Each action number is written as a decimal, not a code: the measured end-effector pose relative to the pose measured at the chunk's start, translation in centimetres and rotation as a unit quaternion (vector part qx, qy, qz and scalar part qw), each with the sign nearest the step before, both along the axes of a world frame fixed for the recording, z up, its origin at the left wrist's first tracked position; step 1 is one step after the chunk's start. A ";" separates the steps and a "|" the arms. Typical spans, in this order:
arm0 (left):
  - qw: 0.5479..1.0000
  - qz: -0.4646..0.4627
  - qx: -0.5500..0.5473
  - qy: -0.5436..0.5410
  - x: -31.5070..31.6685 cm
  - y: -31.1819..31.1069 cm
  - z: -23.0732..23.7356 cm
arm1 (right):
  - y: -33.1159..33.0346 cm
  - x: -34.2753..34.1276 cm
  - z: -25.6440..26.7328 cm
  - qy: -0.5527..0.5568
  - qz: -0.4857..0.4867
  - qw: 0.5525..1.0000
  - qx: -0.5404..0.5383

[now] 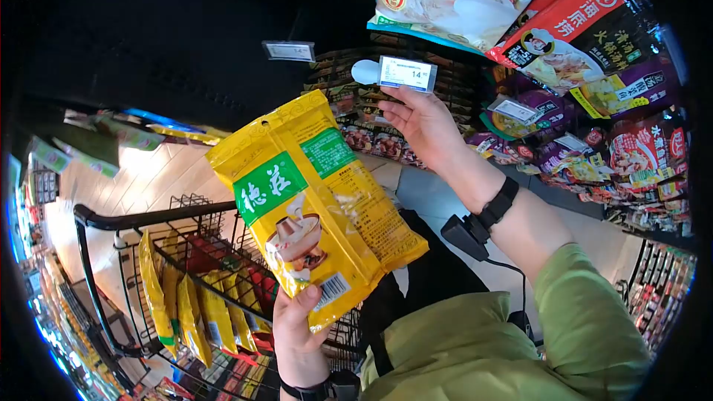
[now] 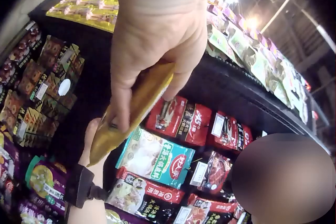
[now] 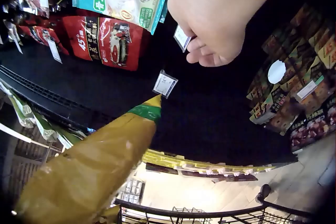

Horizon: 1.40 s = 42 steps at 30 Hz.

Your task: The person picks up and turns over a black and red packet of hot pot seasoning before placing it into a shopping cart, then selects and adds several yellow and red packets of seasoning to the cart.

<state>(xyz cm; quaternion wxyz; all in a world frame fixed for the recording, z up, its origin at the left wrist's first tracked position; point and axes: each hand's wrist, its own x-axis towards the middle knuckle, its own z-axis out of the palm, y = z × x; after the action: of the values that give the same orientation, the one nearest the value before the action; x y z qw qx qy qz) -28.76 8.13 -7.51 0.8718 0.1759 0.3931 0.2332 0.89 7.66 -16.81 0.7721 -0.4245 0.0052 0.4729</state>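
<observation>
My left hand [image 1: 295,321] grips a yellow seasoning packet [image 1: 316,208] by its lower corner, thumb over the front. Green label panels, a picture of a pot and a barcode show on the packet, which is tilted towards me. In the left wrist view the packet [image 2: 134,111] appears nearly edge-on between the thumb and fingers of the left hand [image 2: 157,40]. My right hand [image 1: 425,125] pinches the lower edge of a white price tag [image 1: 407,74] on the dark shelf front. The right wrist view shows the curled fingers of that hand [image 3: 218,43] at the tag [image 3: 182,37].
Below left stands a black wire shopping cart [image 1: 148,215] with several yellow packets [image 1: 194,323] in it. A teal-and-white packet [image 1: 453,7] and a red-and-black packet [image 1: 572,30] sit on the shelf beyond the right hand. Another price tag [image 1: 290,51] hangs farther left.
</observation>
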 end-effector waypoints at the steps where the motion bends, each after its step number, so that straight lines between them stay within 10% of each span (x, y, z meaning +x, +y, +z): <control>1: 1.000 -0.006 -0.002 0.000 0.3 0.2 -0.1 | -0.1 0.0 0.0 0.000 -0.006 1.000 -0.002; 42: 0.997 -0.014 -0.069 -0.036 1.7 2.6 -3.6 | 0.6 -0.2 -1.0 -0.082 -0.020 0.996 -0.032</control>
<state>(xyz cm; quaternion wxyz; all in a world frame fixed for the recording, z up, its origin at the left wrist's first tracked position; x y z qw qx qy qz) -27.03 10.69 -11.12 0.8986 0.1123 0.3744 0.1990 0.72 8.25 -17.86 0.7650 -0.4866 -0.0347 0.4204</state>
